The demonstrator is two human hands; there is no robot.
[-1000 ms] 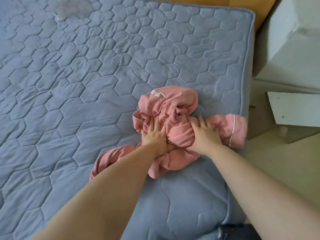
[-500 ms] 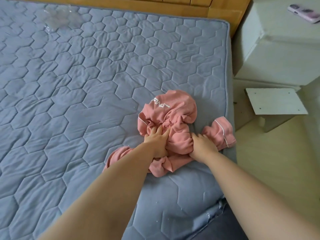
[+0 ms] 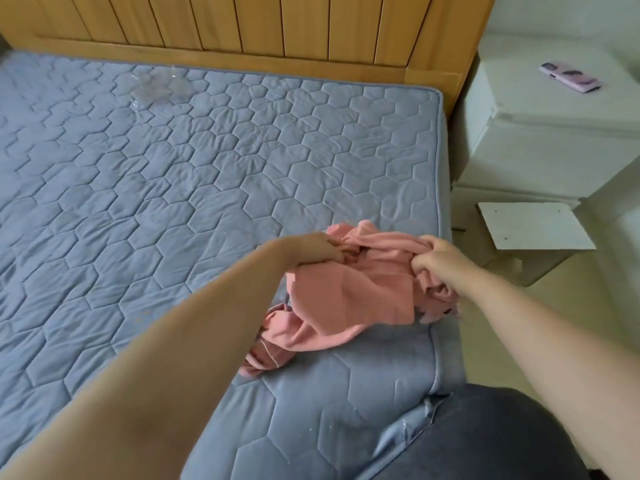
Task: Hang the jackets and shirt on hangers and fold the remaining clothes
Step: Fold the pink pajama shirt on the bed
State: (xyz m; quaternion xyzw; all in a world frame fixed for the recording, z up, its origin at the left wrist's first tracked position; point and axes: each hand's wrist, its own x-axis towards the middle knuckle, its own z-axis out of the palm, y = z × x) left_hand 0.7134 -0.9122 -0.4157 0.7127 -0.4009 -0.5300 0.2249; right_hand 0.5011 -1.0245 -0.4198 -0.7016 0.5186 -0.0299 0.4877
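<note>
Head view. A crumpled salmon-pink cotton garment (image 3: 349,296) lies right of centre in the frame, near the right edge of the grey-blue quilted mattress (image 3: 173,174). Its upper edge runs left to right between the left hand (image 3: 313,249) and the right hand (image 3: 438,263), each bunching a fistful of cloth in curled fingers. The rest sags toward the lower frame. Both forearms reach forward, equally near.

**Colours around my bed**

The garment (image 3: 349,292) is salmon pink with thin pale piping at a cuff. The mattress (image 3: 173,202) is blue-grey, quilted in hexagons. The headboard (image 3: 277,26) is honey-coloured wood in vertical planks, the nightstand (image 3: 540,133) white, my trousers (image 3: 485,434) dark grey.
</note>
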